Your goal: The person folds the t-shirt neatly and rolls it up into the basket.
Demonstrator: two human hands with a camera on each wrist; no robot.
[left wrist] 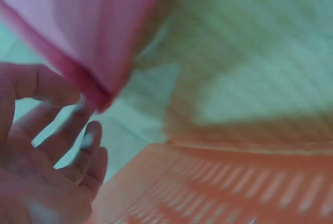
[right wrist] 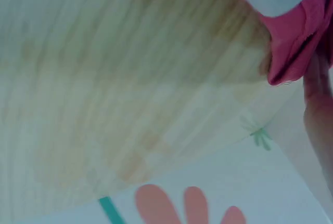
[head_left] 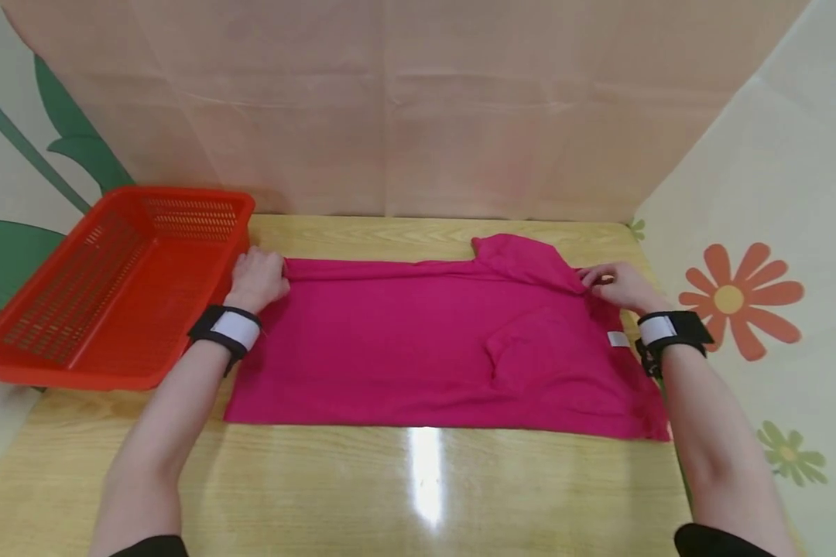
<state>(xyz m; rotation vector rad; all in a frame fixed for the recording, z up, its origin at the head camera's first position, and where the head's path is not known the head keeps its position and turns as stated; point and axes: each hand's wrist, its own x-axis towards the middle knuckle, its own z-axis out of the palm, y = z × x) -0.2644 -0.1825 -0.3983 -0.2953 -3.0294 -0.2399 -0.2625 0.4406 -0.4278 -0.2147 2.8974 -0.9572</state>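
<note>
A magenta shirt (head_left: pixel 390 340) lies spread lengthwise on the table, its far long edge folded inward. One sleeve (head_left: pixel 522 259) sticks out past that far edge on the right. My left hand (head_left: pixel 258 277) pinches the far left corner; in the left wrist view the hem corner (left wrist: pixel 99 91) is between thumb and fingertips, the other fingers loosely bent. At the far right corner my right hand (head_left: pixel 620 285) grips the cloth near the neck end, where a white label (head_left: pixel 618 339) shows. Only part of that hand's fingers (right wrist: pixel 316 94) appears in the right wrist view.
A red plastic basket (head_left: pixel 111 309) with slotted walls stands left of the shirt, close to my left forearm. The wooden table (head_left: pixel 306 487) extends in front of the cloth. A wall covering (head_left: pixel 383 108) rises behind the table, and a flower-patterned wall (head_left: pixel 808 216) borders its right side.
</note>
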